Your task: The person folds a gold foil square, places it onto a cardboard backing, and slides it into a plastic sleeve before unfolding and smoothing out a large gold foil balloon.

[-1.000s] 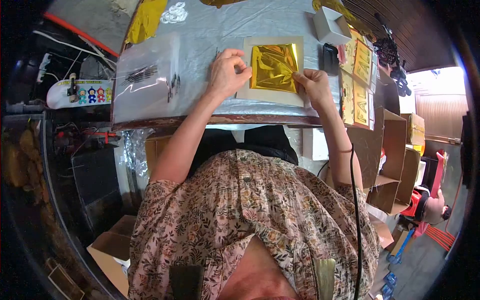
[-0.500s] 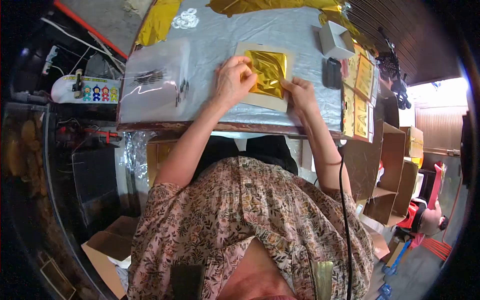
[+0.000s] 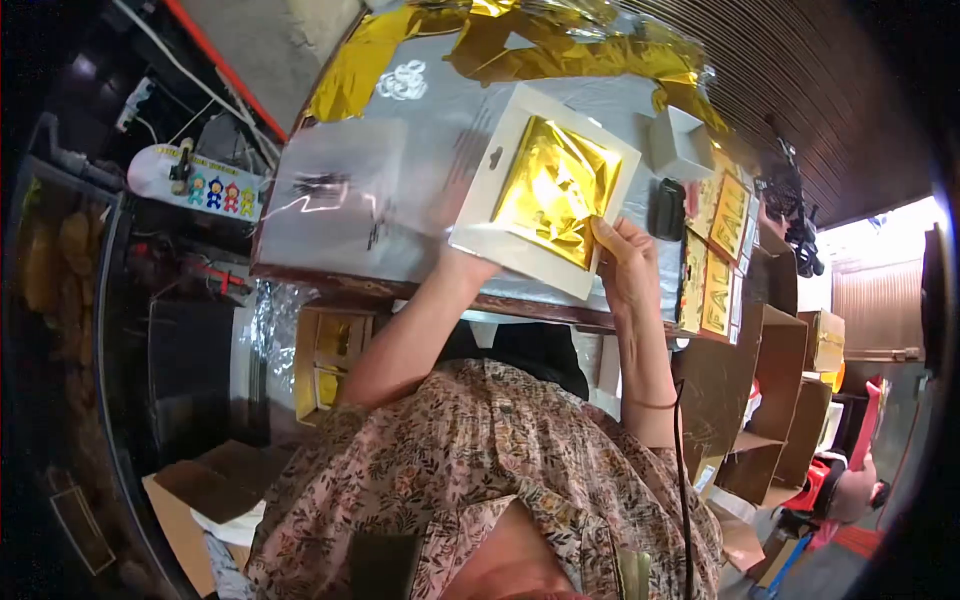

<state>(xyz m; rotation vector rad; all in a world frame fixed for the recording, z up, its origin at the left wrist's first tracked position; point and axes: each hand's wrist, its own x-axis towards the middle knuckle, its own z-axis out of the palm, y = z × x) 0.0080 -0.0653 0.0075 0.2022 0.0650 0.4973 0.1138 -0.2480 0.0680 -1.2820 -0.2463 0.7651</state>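
Note:
A white card frame with gold foil in its opening [image 3: 508,160] is lifted and tilted above the grey-covered table [image 3: 440,130]. My right hand [image 3: 628,262] pinches its lower right edge, the thumb lying over the front. Behind the lower left corner of the card is my left hand [image 3: 468,262]; its fingers are mostly hidden by the card, so its grip cannot be made out. Left of the card lies a clear plastic sheet [image 3: 330,235] with small dark pieces on it. A heap of white rings [image 3: 402,80] rests farther back.
Gold foil [image 3: 560,60] runs along the back edge. At the right are a white open box [image 3: 682,140], a black object [image 3: 666,208] and packaged gold letters [image 3: 716,300]. Cardboard boxes [image 3: 770,400] stand beyond the table. Another person [image 3: 850,495] is at the far right.
The card has come up off the table and turned, with its edge nearer me. My left hand has gone from the front of the foil to behind the card. The view has shifted.

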